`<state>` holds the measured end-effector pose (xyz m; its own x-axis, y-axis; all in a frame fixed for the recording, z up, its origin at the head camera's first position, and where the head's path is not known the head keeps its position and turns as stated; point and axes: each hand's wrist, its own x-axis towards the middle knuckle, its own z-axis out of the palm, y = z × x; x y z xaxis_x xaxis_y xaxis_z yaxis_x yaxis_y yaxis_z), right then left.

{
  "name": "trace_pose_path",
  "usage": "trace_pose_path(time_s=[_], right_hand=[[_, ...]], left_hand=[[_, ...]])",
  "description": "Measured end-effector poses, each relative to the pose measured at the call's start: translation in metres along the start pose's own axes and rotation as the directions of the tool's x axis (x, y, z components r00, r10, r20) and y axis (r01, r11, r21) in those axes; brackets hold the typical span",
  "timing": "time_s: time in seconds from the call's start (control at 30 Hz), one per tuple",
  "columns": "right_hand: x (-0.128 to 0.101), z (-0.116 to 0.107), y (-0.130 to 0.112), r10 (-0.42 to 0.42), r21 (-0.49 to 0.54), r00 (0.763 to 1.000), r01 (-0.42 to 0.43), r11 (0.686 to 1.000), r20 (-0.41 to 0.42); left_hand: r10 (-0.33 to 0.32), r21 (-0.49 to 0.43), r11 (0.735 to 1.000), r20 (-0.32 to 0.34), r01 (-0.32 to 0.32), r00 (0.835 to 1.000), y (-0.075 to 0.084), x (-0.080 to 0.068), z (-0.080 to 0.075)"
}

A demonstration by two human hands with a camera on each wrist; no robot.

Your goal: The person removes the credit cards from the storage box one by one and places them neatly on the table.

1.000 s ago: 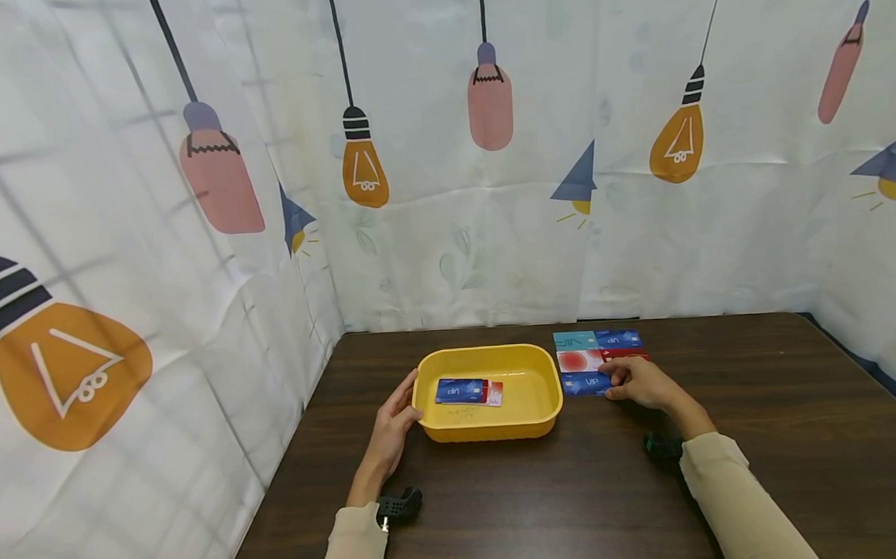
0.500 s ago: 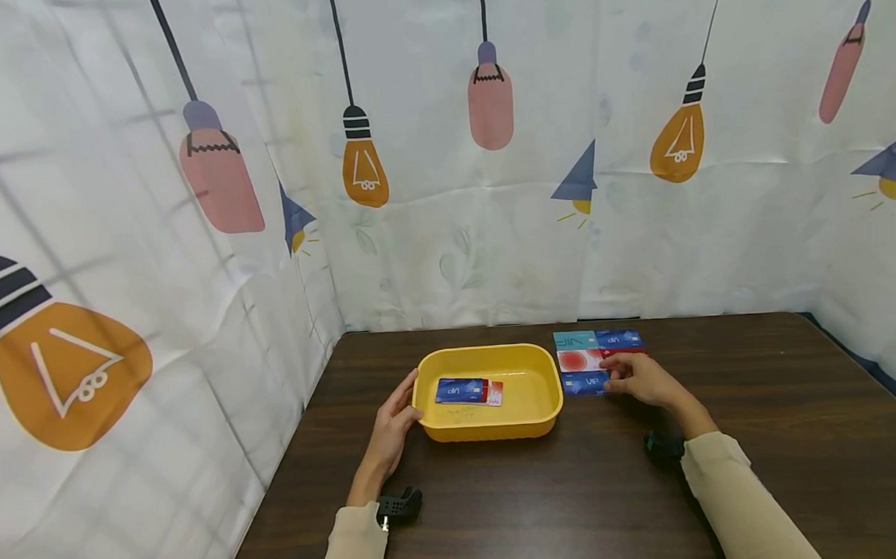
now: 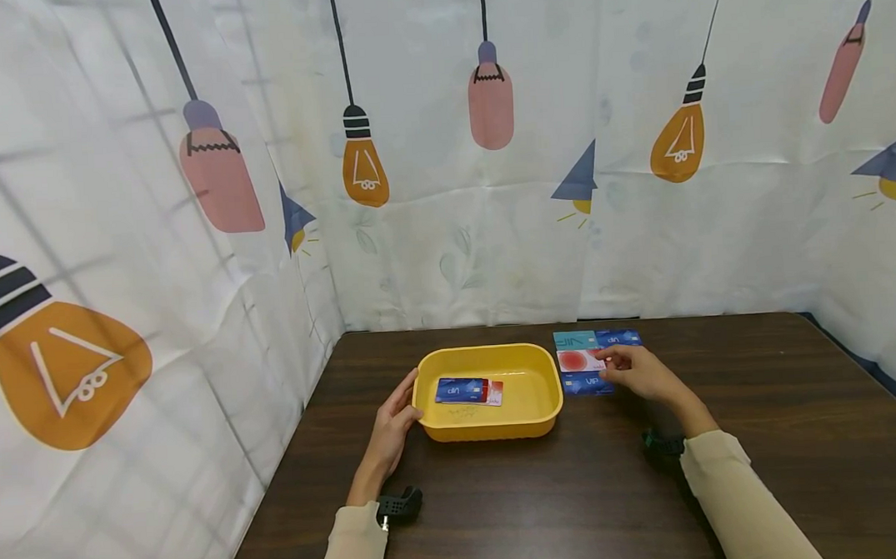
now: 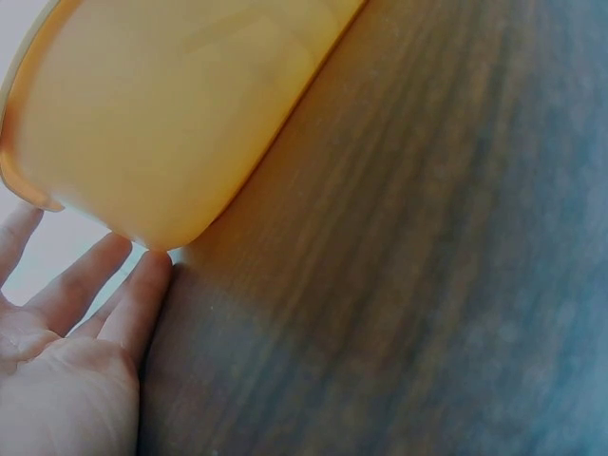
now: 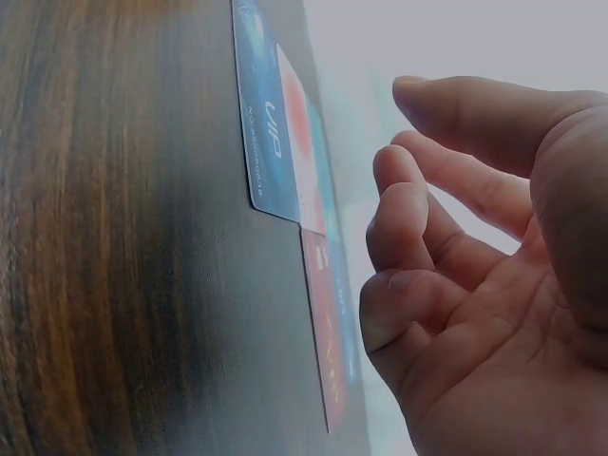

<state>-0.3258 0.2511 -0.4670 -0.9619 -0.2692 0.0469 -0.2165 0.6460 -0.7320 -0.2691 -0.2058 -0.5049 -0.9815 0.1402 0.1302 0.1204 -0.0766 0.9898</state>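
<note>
My left hand [image 3: 391,428] rests at the left end of a yellow plastic tray [image 3: 492,432]; in the left wrist view its extended fingertips touch the outer wall at a corner. Inside the tray lie a blue VIP card [image 3: 459,390] and a partly covered red and white card [image 3: 495,393]. My right hand [image 3: 640,373] hovers over cards laid edge to edge, its fingers loosely bent and holding nothing. These are a teal card [image 3: 574,341], two blue ones [image 3: 586,383], a white one with a red circle [image 3: 574,361] and a red one [image 5: 321,323], hidden by the hand in the head view.
Everything is on a dark wood table [image 3: 533,501]. A white curtain [image 3: 432,263] printed with lamps hangs behind its far edge and along the left side. Black bands [image 3: 401,504] sit at both wrists.
My right hand has risen slightly from the cards, its thumb moving up off the near blue card. My left hand, the tray and the cards have stayed in place.
</note>
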Motion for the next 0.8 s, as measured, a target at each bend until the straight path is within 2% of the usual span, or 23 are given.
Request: trace_pose_path(time_s=[0.8], right_hand=[[-0.0006, 0.0003, -0.0009, -0.006, 0.008, 1.000, 0.006, 1.000, 0.027]], left_hand=[[0.005, 0.004, 1.000, -0.003, -0.005, 1.000, 0.0010, -0.0010, 0.0007]])
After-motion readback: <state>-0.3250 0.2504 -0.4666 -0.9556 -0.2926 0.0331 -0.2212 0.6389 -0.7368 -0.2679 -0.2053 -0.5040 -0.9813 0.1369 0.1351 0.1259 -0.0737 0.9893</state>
